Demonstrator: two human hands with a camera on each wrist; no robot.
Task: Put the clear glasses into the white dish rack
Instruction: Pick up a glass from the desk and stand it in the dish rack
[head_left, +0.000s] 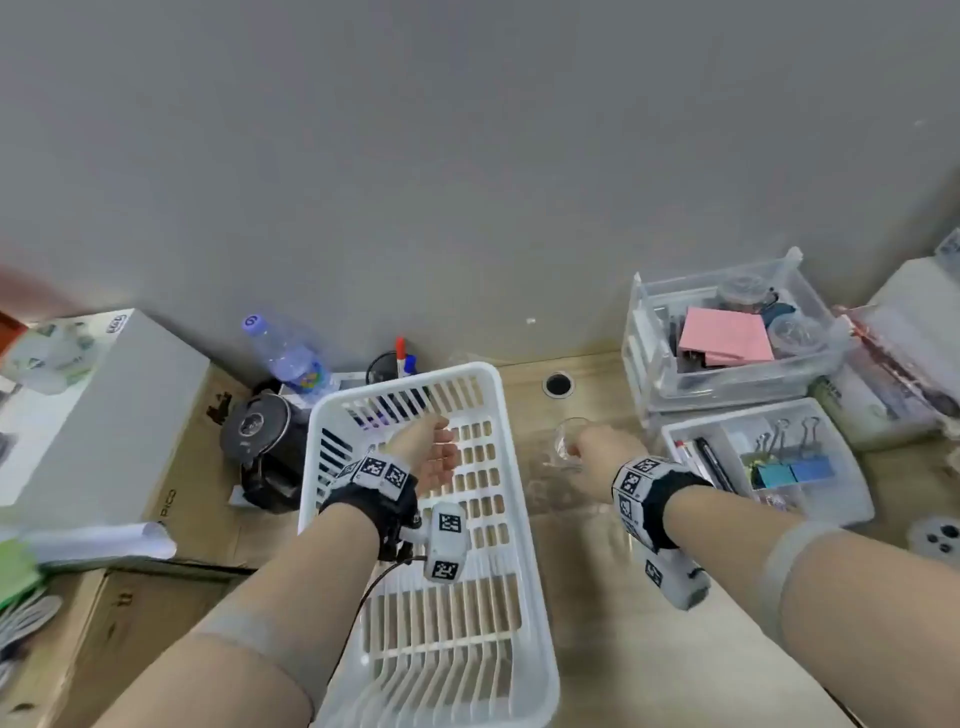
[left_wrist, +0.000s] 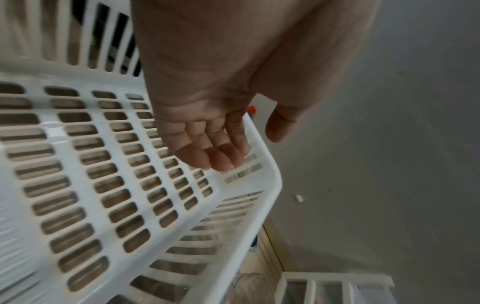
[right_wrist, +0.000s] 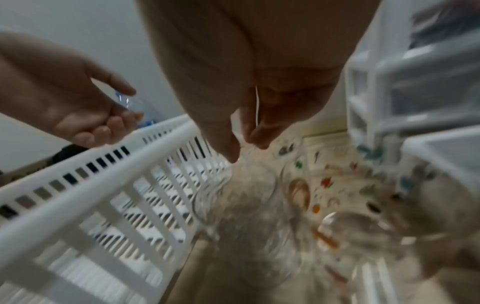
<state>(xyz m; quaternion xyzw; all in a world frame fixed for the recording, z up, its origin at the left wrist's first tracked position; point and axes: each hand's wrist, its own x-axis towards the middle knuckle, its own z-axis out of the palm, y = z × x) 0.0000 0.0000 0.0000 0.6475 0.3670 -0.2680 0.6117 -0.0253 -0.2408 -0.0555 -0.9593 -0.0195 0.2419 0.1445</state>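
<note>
We take this for an office desk: binder clips (head_left: 792, 464), sticky notes (head_left: 724, 335), pens (head_left: 711, 460) in clear organizers.

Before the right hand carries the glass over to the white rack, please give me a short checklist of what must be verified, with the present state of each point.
1. Right hand grips the clear glass: ok, its fingers curl at the rim in the head view.
2. Grip is firm: cannot tell, the right wrist view is blurred.
3. White dish rack has free room inside: ok, no glasses show on the slotted floor.
4. Left hand is out of the way: not ok, it hangs open over the far part of the rack.
5. Other glasses beside the rack will not be knocked: cannot tell, too blurred.
</note>
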